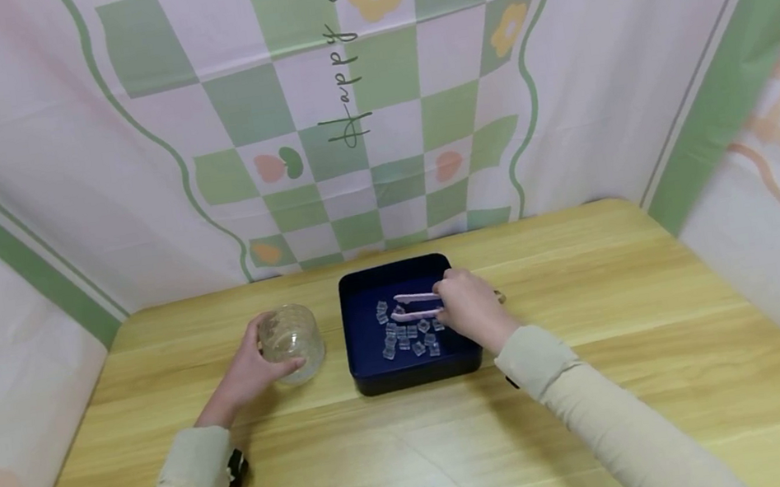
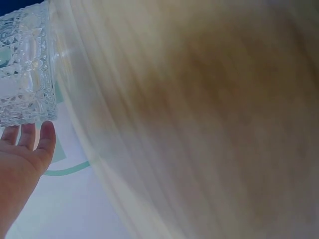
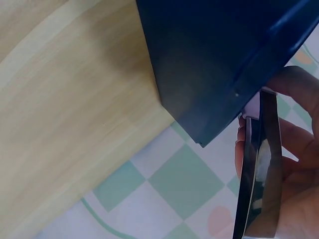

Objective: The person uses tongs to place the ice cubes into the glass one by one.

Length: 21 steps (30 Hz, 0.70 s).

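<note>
My left hand (image 1: 249, 373) holds a clear, patterned glass (image 1: 293, 342) on the table, its thumb along the near side. In the left wrist view, fingers (image 2: 46, 142) touch the edge of the cut-patterned glass (image 2: 27, 74). My right hand (image 1: 472, 308) grips a pair of tongs (image 1: 418, 315) over a dark blue tray (image 1: 416, 377). The tongs' pinkish arms stand apart, with a clear cube (image 1: 398, 310) showing between their tips. Several more clear cubes (image 1: 404, 342) lie on the tray's floor. Metal shows on the tongs (image 3: 270, 169) in the right wrist view.
The wooden table (image 1: 361, 464) carries the tray in the middle and the glass to its left. Behind it hangs a checked, flowered curtain (image 1: 382, 78), with more cloth at both sides. The tray's raised walls (image 3: 214, 64) stand beside my right hand.
</note>
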Tool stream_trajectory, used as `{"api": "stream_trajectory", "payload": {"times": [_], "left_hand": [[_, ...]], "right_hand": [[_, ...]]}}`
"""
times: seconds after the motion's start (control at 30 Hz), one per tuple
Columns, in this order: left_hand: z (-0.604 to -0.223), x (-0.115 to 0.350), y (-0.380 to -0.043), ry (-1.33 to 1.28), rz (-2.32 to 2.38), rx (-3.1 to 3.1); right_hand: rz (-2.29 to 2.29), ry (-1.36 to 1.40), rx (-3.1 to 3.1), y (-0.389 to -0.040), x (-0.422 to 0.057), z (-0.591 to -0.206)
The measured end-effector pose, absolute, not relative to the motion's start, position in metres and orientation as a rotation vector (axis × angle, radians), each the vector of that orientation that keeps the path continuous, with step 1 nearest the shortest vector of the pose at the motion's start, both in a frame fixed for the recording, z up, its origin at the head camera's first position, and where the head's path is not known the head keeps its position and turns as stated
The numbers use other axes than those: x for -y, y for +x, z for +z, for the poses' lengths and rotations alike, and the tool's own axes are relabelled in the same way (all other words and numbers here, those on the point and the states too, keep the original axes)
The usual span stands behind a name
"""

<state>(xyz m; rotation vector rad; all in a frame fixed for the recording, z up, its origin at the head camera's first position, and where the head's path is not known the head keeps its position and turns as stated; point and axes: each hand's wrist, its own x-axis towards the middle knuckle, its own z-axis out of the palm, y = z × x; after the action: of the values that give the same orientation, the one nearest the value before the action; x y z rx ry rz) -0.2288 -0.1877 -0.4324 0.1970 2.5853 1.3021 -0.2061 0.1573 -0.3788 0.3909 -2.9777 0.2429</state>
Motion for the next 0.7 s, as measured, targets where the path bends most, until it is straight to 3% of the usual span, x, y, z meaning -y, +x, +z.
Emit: {"api": "stream_trajectory", "payload": {"times": [0.7], "left_hand": [[-0.4302,0.1858,-0.2262,0.198,1.322,-2.581]], "right_hand": [[0.251,0.388,2.995,-0.2067,-0.1531,-0.3842]]}}
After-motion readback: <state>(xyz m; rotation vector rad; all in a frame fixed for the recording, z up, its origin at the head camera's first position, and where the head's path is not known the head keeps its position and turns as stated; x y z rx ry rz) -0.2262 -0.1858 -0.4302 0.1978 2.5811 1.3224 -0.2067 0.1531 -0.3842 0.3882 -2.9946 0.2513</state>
